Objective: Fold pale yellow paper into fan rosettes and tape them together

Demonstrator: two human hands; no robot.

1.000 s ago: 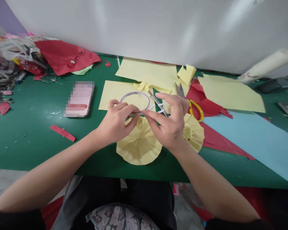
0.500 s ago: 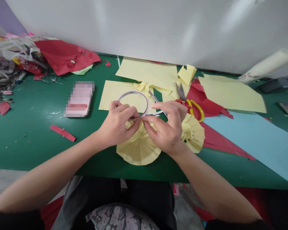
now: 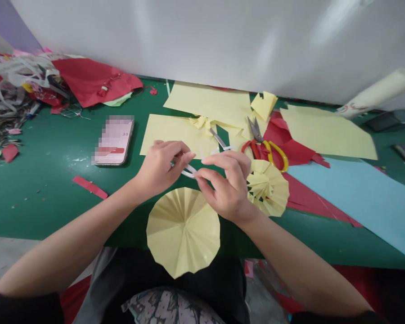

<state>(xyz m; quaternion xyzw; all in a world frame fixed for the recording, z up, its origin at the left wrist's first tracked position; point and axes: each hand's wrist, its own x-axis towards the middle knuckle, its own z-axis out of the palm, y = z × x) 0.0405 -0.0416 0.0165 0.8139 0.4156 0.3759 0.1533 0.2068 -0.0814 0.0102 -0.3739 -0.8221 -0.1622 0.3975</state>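
Observation:
A narrow white roll of tape (image 3: 189, 171) shows between my hands, mostly covered by fingers. My left hand (image 3: 164, 166) is curled with the roll under its thumb and fingers. The thumb and forefinger of my right hand (image 3: 227, 184) pinch together at the roll's near edge; any loose tape there is too small to make out. Below the hands, a round pleated yellow paper disc (image 3: 184, 229) reaches over the table's front edge. A second pleated yellow paper piece (image 3: 273, 186), cut and folded at its middle, lies beside my right wrist.
Yellow-handled scissors (image 3: 273, 153) and a metal blade-like tool (image 3: 219, 137) lie among yellow sheets (image 3: 205, 101). Red paper and a blue sheet (image 3: 354, 189) are at right. A phone (image 3: 114, 141), a red strip (image 3: 90, 186) and a scrap heap (image 3: 16, 94) are at left.
The tape roll has tipped and dropped lower between my hands, so its open ring no longer faces up. The pleated disc has shifted toward me, over the table edge.

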